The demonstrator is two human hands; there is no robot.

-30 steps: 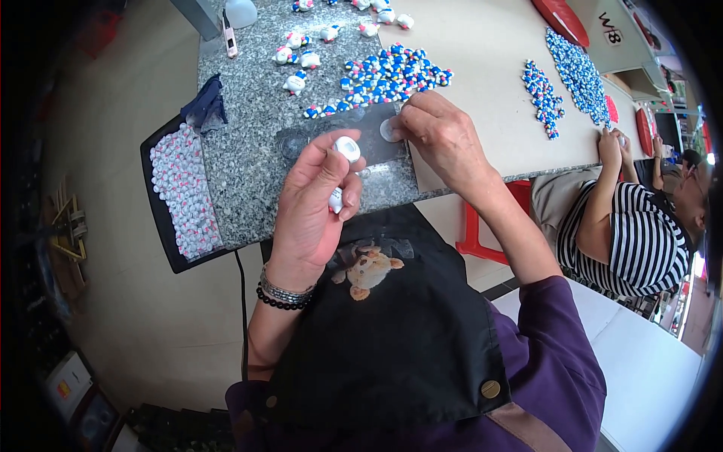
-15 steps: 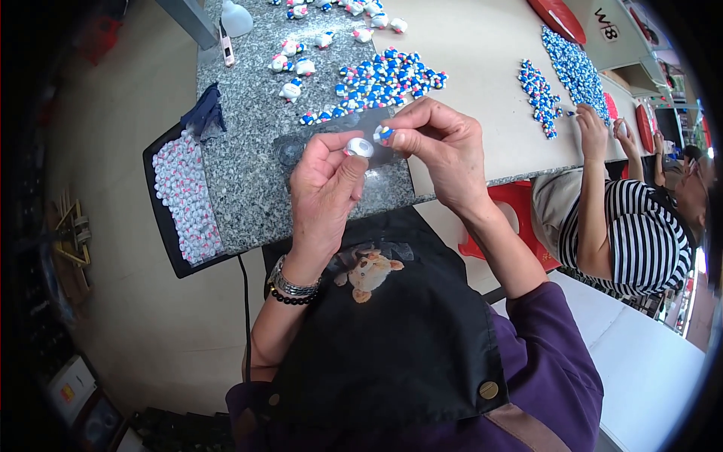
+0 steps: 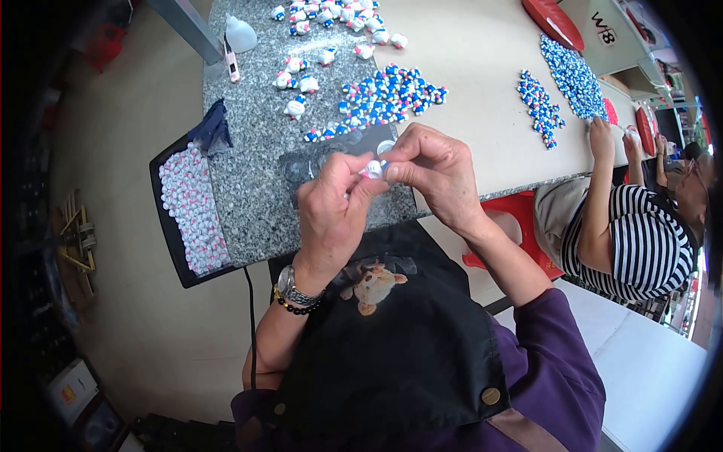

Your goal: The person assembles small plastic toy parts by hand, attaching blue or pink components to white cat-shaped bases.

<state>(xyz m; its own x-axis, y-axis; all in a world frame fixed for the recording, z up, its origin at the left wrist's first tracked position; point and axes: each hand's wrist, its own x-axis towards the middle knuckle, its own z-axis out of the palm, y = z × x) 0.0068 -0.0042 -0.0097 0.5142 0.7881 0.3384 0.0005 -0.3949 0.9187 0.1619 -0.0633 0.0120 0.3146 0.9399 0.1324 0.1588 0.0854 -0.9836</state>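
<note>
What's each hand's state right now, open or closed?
Left hand: closed, holding a small white piece.
Right hand: closed, pinching a mostly hidden blue piece.

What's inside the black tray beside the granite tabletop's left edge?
The black tray holds many small white pieces with pink parts, crowded together. They cover its bottom, so that and anything beneath the top pieces cannot be seen.

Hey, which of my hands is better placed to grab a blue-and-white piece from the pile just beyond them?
Probably your right hand: it sits closer to the blue-and-white pile, while your left hand is farther off, gripping the small white piece. Both are busy at that piece, though.
</note>
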